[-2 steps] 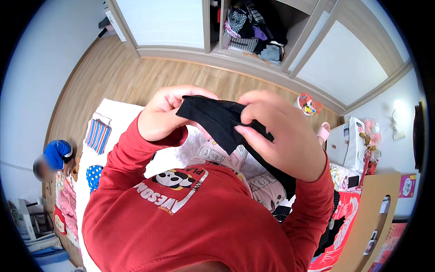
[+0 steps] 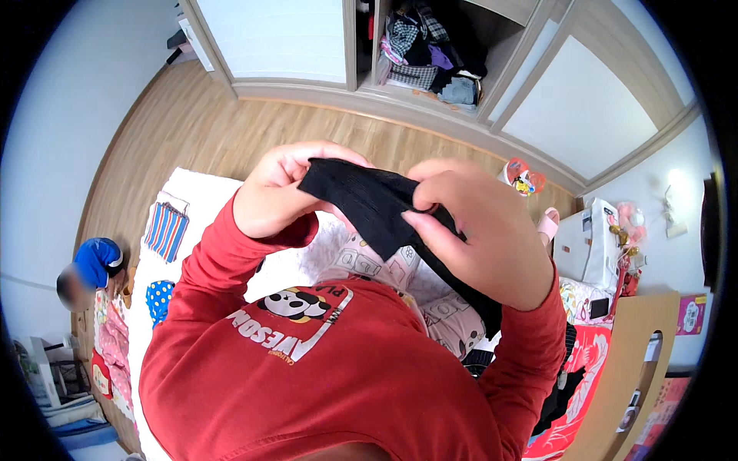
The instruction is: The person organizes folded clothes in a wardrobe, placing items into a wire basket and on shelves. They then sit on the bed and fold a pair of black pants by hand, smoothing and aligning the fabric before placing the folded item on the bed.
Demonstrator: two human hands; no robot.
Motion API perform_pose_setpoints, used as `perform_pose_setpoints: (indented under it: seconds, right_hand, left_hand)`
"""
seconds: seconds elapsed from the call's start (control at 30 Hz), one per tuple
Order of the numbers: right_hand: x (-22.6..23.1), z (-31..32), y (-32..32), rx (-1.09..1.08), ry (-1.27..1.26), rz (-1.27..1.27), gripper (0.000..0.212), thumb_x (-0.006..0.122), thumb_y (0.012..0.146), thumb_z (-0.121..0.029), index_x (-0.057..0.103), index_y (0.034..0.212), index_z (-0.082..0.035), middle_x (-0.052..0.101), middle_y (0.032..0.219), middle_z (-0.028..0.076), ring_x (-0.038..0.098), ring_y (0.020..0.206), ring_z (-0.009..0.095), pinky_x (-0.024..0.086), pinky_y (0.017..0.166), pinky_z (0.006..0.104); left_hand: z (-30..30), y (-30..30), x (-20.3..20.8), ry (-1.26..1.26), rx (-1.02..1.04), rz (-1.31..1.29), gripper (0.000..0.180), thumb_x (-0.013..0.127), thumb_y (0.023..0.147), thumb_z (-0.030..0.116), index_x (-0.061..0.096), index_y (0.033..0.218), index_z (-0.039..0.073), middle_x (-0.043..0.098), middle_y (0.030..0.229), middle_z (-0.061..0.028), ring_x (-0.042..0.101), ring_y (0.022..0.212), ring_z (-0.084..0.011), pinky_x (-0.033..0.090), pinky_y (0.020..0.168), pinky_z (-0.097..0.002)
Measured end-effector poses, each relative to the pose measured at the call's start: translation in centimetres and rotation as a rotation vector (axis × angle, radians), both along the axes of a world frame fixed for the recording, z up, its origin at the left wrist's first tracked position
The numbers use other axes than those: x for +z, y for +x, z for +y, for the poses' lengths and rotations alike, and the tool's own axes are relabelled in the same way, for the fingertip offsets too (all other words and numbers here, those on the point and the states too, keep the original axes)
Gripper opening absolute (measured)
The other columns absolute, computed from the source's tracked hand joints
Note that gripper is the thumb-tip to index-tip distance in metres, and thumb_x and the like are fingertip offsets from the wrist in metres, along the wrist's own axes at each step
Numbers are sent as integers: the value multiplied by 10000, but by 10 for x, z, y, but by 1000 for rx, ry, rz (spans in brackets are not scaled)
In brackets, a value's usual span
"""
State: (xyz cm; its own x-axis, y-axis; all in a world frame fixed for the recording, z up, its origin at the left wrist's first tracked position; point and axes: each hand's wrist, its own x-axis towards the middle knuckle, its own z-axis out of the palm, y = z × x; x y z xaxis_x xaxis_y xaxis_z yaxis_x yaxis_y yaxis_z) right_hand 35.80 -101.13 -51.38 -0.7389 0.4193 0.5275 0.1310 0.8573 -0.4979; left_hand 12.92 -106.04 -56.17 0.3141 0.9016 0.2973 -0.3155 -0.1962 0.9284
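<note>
A black, finely ribbed garment (image 2: 360,201) is stretched between my hands above my lap; its exact kind does not show. My left hand (image 2: 280,188) grips its left end, thumb in front and fingers behind the cloth. My right hand (image 2: 480,230) pinches a fold between thumb and forefinger. From there a long black part runs down beneath the right hand toward my right thigh. Pale printed trousers (image 2: 450,323) cover my legs under the cloth.
I sit on a white-covered bed (image 2: 200,188) with a striped cloth (image 2: 167,230) and a blue dotted cloth (image 2: 159,300). Ahead, a wardrobe (image 2: 296,86) holds piled clothes (image 2: 434,54). A person in blue (image 2: 98,261) crouches at left. An orange-rimmed basket (image 2: 516,170) stands on the floor.
The right hand has shifted very slightly to the right along the black garment. Otherwise the hold looks the same.
</note>
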Motion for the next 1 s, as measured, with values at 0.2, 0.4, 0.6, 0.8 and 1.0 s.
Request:
perform_pose_setpoints:
  seconds: [0.2, 0.4, 0.6, 0.8, 1.0]
  right_hand:
    - [-8, -9, 4, -44, -19, 114, 198, 588, 700, 12, 506, 868, -52, 518, 839, 111, 541, 684, 294, 446, 566, 345]
    - [-5, -24, -3, -224, 129, 142, 240, 677, 633, 4, 532, 821, -34, 525, 880, 94, 518, 685, 201, 432, 576, 268]
    - [4, -20, 3, -304, 157, 233, 176, 674, 676, -19, 546, 797, -13, 548, 853, 110, 534, 640, 200, 436, 580, 266]
    - [20, -9, 9, -295, 175, 170, 138, 659, 702, -2, 548, 780, 21, 568, 799, 101, 530, 615, 148, 432, 563, 224]
    - [34, -3, 11, -270, 118, 151, 156, 677, 684, -54, 534, 724, -8, 531, 704, 87, 505, 556, 207, 410, 505, 270]
  left_hand:
    - [6, 8, 12, -228, -120, -374, 286, 440, 876, 27, 426, 1143, -74, 532, 1087, -226, 582, 943, -329, 500, 827, -422]
    - [7, 17, 20, -193, -189, -404, 299, 442, 866, -14, 384, 1155, -67, 521, 1071, -286, 563, 975, -368, 494, 842, -419]
    - [4, 19, 30, 122, 202, 182, 211, 525, 808, -21, 541, 1018, -32, 604, 854, -102, 609, 709, -176, 486, 669, -227]
    - [30, 11, 41, 736, 431, 535, 207, 566, 722, -48, 558, 926, -9, 556, 954, -102, 566, 824, -174, 448, 714, -250]
    - [34, 9, 56, 925, 322, 703, 366, 521, 693, -107, 464, 1040, -2, 551, 1001, -167, 572, 909, -261, 448, 806, -323]
